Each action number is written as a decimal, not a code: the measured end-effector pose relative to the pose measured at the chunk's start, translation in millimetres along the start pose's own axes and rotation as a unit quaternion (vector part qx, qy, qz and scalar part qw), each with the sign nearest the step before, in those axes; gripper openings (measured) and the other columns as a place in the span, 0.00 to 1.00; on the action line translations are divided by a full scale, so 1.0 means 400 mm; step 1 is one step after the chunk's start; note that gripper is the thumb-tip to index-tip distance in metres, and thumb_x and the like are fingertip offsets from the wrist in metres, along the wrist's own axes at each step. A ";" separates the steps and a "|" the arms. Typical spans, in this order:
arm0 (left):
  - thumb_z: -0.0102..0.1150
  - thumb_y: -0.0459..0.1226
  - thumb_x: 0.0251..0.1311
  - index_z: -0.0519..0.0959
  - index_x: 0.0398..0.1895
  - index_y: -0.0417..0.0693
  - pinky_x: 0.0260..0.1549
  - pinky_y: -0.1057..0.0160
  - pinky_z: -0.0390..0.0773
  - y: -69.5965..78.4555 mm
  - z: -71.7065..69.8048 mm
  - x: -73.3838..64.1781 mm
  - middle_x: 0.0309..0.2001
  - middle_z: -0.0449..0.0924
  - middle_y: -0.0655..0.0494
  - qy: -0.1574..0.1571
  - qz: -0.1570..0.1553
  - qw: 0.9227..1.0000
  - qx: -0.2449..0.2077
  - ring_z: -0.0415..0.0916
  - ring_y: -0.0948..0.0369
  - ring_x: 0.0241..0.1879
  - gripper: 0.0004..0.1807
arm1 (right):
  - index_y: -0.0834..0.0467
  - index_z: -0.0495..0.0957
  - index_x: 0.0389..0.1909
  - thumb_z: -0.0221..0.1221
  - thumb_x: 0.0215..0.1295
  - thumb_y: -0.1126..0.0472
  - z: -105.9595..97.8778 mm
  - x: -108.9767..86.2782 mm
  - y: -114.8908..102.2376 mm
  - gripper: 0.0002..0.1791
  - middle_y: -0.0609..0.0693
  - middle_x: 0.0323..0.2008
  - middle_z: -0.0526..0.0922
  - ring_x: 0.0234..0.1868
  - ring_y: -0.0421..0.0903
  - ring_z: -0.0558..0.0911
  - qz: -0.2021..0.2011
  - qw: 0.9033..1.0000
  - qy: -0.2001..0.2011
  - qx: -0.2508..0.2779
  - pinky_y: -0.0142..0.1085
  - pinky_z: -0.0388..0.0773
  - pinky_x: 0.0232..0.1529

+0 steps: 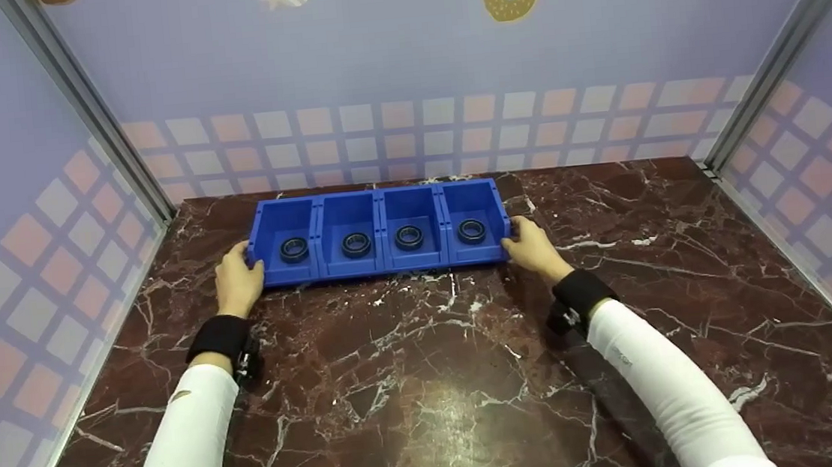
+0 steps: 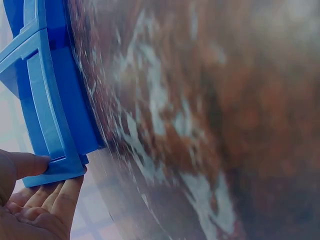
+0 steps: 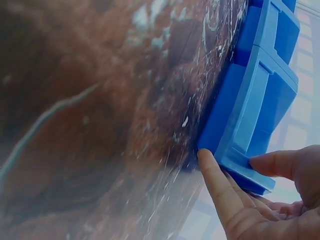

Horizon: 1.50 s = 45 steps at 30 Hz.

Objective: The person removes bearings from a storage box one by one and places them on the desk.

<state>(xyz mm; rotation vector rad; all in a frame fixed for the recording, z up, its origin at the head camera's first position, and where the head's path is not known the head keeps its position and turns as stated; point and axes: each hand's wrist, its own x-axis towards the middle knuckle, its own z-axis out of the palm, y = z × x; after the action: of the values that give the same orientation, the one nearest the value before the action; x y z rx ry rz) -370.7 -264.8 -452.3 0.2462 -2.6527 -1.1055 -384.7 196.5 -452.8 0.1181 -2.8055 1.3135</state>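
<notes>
A row of joined blue storage bins (image 1: 351, 267) sits toward the back of the table. In each compartment lies one dark ring that looks like a bearing, such as the leftmost bearing (image 1: 285, 252) and the rightmost bearing (image 1: 461, 234). My left hand (image 1: 238, 285) grips the left end of the row; in the left wrist view its thumb (image 2: 32, 164) lies on the end bin's rim, fingers against the outer side. At the opposite end, my right hand (image 1: 534, 248) holds the last bin (image 3: 250, 110) likewise, thumb inside the edge and fingers along the outside, index fingertip low near the tabletop.
The dark red marble-patterned table (image 1: 414, 384) stretches in front of the bins and to both sides. A patterned back wall (image 1: 400, 54) rises close behind them, with side walls at left and right. Each wrist wears a black strap (image 1: 220, 338) with a camera.
</notes>
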 end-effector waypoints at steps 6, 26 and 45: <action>0.54 0.29 0.71 0.69 0.70 0.28 0.63 0.37 0.71 0.012 0.015 -0.009 0.63 0.74 0.27 -0.006 0.010 1.000 0.004 0.72 0.34 0.64 0.26 | 0.80 0.63 0.67 0.51 0.71 0.73 -0.021 -0.014 0.019 0.26 0.77 0.59 0.76 0.52 0.66 0.84 0.006 1.000 -0.003 0.013 0.32 0.86 0.33; 0.61 0.28 0.67 0.72 0.67 0.27 0.59 0.39 0.76 0.071 0.075 -0.060 0.57 0.78 0.27 -0.033 0.051 0.998 -0.008 0.79 0.37 0.58 0.26 | 0.83 0.57 0.68 0.48 0.72 0.74 -0.114 -0.076 0.095 0.27 0.81 0.61 0.71 0.45 0.60 0.83 0.016 1.000 -0.012 0.024 0.26 0.80 0.26; 0.66 0.29 0.65 0.73 0.65 0.26 0.57 0.43 0.80 0.107 0.090 -0.123 0.57 0.79 0.27 -0.081 0.072 0.993 -0.039 0.82 0.38 0.55 0.27 | 0.83 0.53 0.70 0.50 0.73 0.74 -0.192 -0.151 0.146 0.30 0.84 0.62 0.68 0.53 0.68 0.81 0.011 0.999 -0.043 0.013 0.37 0.88 0.35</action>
<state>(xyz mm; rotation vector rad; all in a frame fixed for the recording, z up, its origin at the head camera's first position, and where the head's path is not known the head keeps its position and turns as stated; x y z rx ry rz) -336.9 -198.3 -454.6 -0.0515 -2.7078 -1.2257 -329.3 295.7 -452.6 0.1500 -2.8682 1.3836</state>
